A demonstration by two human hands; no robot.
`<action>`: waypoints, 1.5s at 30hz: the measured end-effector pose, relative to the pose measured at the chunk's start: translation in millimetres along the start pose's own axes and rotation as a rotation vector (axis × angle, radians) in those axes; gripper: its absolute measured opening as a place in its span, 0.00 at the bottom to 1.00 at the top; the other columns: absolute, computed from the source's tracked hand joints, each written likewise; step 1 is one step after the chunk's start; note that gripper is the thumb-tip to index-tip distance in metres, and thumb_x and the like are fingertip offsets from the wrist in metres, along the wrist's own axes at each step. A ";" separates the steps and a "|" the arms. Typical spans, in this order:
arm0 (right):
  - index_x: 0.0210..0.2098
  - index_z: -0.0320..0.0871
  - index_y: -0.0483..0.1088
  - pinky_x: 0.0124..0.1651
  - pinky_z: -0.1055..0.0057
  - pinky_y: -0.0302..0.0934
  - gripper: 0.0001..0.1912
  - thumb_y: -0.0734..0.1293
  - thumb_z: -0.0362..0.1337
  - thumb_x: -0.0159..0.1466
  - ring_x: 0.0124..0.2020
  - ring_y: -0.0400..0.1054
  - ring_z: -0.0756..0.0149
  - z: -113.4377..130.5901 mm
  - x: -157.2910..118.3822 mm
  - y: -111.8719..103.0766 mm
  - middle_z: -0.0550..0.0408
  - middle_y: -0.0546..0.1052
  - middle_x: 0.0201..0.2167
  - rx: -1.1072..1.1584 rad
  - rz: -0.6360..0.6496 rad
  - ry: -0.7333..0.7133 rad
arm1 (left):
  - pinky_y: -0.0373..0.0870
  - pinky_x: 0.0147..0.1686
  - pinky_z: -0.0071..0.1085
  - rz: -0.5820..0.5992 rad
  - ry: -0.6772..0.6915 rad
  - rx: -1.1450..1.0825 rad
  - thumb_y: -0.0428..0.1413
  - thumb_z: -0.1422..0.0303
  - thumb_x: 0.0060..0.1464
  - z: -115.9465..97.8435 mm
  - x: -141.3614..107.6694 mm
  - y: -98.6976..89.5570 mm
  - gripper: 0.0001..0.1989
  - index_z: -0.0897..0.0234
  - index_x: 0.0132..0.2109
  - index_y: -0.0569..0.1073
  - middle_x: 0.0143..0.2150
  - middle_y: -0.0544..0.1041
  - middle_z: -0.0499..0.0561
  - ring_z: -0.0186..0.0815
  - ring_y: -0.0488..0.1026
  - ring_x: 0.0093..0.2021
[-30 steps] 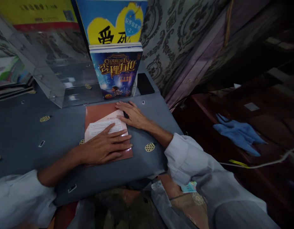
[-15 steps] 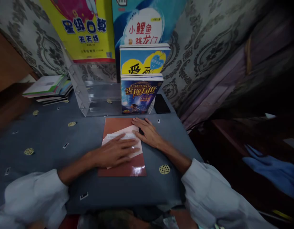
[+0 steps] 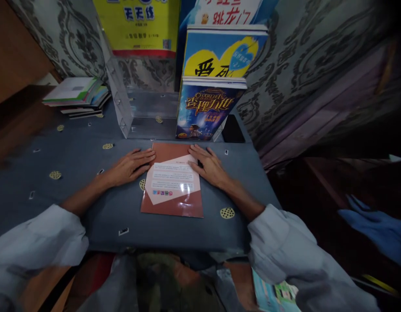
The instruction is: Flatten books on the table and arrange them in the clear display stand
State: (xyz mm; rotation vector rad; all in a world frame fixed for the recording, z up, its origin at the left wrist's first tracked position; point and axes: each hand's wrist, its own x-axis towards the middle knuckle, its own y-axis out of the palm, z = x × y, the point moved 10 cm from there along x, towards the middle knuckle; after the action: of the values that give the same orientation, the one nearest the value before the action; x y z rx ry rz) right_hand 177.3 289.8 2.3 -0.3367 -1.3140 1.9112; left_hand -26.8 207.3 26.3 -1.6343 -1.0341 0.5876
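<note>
A thin reddish-brown book [image 3: 174,203] with a pale printed panel lies flat on the grey-blue tablecloth, its print upside down to me. My left hand [image 3: 132,165] rests at its upper left edge, fingers stretched out and fingertips on the cover. On the upper right edge lies my right hand [image 3: 208,164], fingers extended, partly over the cover. Neither hand grips anything. Just behind the book stands a clear acrylic rack [image 3: 122,104] with a dark blue book [image 3: 207,108] at its front and a blue and yellow book [image 3: 223,52] behind that.
A yellow workbook [image 3: 141,34] stands in the rack's left part. A pile of thin books [image 3: 76,95] lies at the back left. A black phone-like slab [image 3: 233,129] lies right of the rack. The table's right edge borders a dark area with blue cloth [image 3: 376,229].
My left hand has moved from across the middle of the cover to its upper left edge, uncovering the printed panel. My right hand stays at the right edge. The camera view has shifted.
</note>
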 end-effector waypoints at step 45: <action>0.75 0.41 0.43 0.74 0.42 0.42 0.46 0.57 0.62 0.70 0.76 0.42 0.50 60.3 -79.1 6.0 0.38 0.52 0.74 -0.086 0.137 -0.128 | 0.69 0.61 0.42 -0.102 0.166 -0.016 0.50 0.63 0.70 -75.4 -69.5 -1.0 0.17 0.57 0.60 0.75 0.61 0.77 0.54 0.39 0.75 0.59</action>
State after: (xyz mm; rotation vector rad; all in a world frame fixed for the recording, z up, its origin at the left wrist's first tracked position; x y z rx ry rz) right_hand 190.9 191.2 6.9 -0.3614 -1.4937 2.0223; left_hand -1.9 109.1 42.4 -1.6051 -0.9954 0.3700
